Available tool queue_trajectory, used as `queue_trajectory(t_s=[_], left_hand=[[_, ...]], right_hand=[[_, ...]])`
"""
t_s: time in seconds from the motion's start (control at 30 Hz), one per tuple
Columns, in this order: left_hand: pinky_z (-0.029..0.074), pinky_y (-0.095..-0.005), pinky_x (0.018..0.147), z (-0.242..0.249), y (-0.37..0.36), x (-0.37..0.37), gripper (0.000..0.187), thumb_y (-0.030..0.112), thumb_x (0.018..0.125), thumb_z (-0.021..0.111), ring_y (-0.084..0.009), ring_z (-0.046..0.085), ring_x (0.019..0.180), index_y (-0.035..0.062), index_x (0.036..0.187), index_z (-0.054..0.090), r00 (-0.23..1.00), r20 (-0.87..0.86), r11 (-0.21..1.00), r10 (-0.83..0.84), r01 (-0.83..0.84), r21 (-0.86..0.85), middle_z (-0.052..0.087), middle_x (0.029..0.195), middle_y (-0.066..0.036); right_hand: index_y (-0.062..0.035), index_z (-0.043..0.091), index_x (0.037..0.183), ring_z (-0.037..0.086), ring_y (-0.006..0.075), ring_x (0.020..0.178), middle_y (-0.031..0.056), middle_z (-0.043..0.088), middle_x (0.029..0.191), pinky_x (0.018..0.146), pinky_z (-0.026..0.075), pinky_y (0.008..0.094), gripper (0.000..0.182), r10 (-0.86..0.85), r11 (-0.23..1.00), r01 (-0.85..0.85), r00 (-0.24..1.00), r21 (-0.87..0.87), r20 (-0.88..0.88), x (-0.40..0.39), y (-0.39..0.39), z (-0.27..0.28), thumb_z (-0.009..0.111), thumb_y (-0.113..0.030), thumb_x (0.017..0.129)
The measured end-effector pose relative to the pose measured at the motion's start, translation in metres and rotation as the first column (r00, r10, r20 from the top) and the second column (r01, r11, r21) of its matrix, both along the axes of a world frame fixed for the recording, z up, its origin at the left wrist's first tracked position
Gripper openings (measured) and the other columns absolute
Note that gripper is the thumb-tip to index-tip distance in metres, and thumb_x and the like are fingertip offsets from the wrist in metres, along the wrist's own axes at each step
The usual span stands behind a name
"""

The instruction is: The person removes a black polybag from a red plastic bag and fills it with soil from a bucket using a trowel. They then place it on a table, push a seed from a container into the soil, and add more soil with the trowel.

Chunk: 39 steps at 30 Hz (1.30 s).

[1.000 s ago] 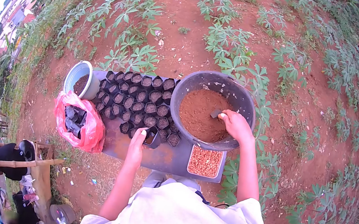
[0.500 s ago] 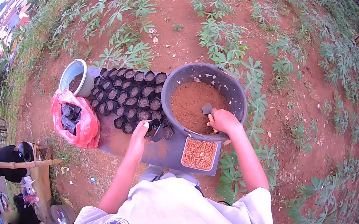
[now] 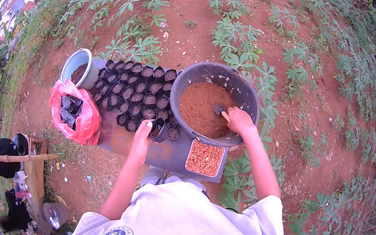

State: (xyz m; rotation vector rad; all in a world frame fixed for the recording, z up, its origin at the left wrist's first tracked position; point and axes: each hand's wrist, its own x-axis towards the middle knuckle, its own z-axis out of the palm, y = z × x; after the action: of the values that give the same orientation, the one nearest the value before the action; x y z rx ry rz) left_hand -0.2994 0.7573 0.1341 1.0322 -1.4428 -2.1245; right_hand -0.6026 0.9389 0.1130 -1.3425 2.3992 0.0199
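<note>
Head view: right hand [image 3: 240,121] grips trowel [image 3: 219,109], handle end hidden, blade slanting toward table's [image 3: 167,154] far-left corner; left hand [image 3: 140,142] holds polybag [image 3: 160,131].

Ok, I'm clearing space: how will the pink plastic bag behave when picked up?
The pink plastic bag likely flops, since its sides look thin and crumpled. It is probably light for its size, as black plastic shows inside. With its mouth open, tilting might spill it.

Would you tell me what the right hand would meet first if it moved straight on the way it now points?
Most likely the brown soil in the dark tub: the right hand points the small trowel toward it, though depth is hard to judge.
</note>
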Motion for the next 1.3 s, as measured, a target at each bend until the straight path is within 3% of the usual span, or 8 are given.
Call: queue_trajectory(t_s=[0.6, 0.8, 1.13, 1.3], left_hand=[[0.047, -0.0261, 0.073, 0.005, -0.004, -0.008, 0.035, 0.035, 0.104, 0.043, -0.0090, 0.059, 0.082, 0.0069, 0.119, 0.057, 1.000, 0.015, 1.000, 0.015, -0.015, -0.007, 0.063, 0.098, -0.001], [0.048, -0.0271, 0.071, -0.005, -0.015, -0.002, 0.034, 0.034, 0.104, 0.043, -0.0098, 0.060, 0.083, 0.0069, 0.119, 0.057, 0.999, -0.021, 1.000, 0.024, -0.024, 0.000, 0.063, 0.098, -0.002], [0.048, -0.0275, 0.070, -0.012, -0.021, 0.003, 0.033, 0.035, 0.104, 0.043, -0.0105, 0.060, 0.083, 0.0084, 0.118, 0.056, 0.995, -0.017, 0.996, 0.094, -0.094, 0.008, 0.063, 0.099, -0.001], [0.048, -0.0273, 0.070, -0.011, -0.026, 0.003, 0.033, 0.035, 0.104, 0.043, -0.0100, 0.059, 0.083, 0.0084, 0.117, 0.057, 0.998, -0.023, 0.998, 0.059, -0.059, 0.015, 0.063, 0.098, -0.001]], right_hand=[[0.0028, 0.062, 0.100, 0.064, 0.0370, 0.098, 0.0215, 0.062, 0.104, 0.087, 0.053, 0.0446, 0.021, 0.046, 0.986, -0.043, 0.999, -0.161, 0.012, -0.008, -0.005, -0.009, 0.057, -0.007, 0.083], [0.0004, 0.059, 0.098, 0.061, 0.0361, 0.103, 0.0185, 0.060, 0.104, 0.088, 0.051, 0.0458, 0.019, 0.005, 0.980, -0.003, 1.000, -0.201, 0.010, -0.021, -0.014, -0.026, 0.064, -0.008, 0.081], [0.0003, 0.057, 0.103, 0.058, 0.0338, 0.107, 0.0158, 0.058, 0.109, 0.091, 0.051, 0.0425, 0.025, 0.040, 0.991, -0.047, 0.998, -0.125, -0.055, -0.032, -0.010, -0.022, 0.063, -0.002, 0.079], [-0.0025, 0.055, 0.101, 0.057, 0.0338, 0.107, 0.0146, 0.057, 0.105, 0.092, 0.049, 0.0445, 0.022, 0.017, 0.967, -0.015, 1.000, -0.255, 0.009, -0.031, -0.013, -0.034, 0.067, -0.007, 0.082]])
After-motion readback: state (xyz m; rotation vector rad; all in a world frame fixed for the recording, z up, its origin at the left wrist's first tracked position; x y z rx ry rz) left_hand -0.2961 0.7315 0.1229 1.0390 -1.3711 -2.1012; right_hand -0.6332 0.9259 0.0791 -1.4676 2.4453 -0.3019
